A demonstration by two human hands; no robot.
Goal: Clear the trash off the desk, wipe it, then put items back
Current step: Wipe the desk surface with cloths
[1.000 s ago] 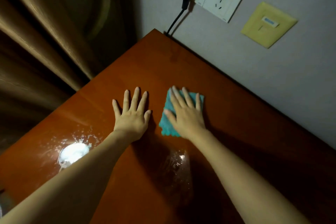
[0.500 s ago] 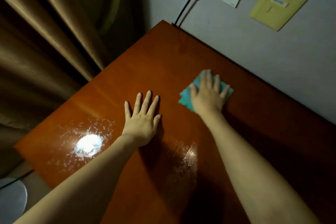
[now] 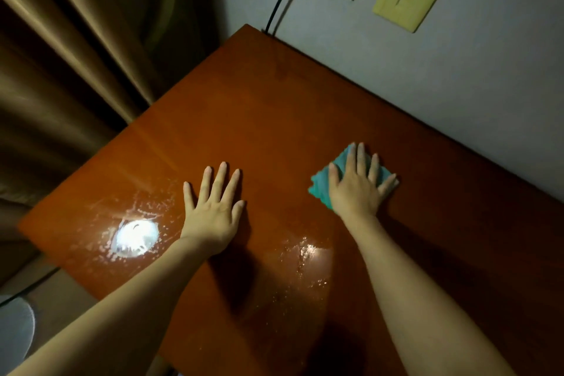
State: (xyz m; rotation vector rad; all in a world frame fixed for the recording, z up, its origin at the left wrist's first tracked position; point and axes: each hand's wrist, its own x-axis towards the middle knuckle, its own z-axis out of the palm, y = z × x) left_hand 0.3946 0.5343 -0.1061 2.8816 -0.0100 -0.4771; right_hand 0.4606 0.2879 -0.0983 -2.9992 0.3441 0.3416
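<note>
The right hand (image 3: 358,185) lies flat with its fingers straight and spread. It presses down on a small teal cloth (image 3: 320,185). The left hand (image 3: 213,204) also lies flat with spread fingers, but it holds nothing. It rests on the bare wood of the counter (image 3: 274,107), out in the middle.

The cloth is right under the right hand, so that hand is the one to move it. The left hand is well apart from the cloth. The cloth sits near the back edge of the counter, the edge by the wall. Most of it is hidden by the hand. Only its bumpy left side and a bit at the fingertips peek out. It looks soft and folded into a small pad. Its long side cannot be told, since the hand covers it.

From the cloth, the unwiped-looking part lies toward the left edge of the counter. There, a wet shine (image 3: 134,236) with small white streaks shows near the left front corner. A second wet patch (image 3: 308,256) glints between the two arms, closer to the front edge. The next wipe probably has to go that way.

No trash shows on the counter.
</note>
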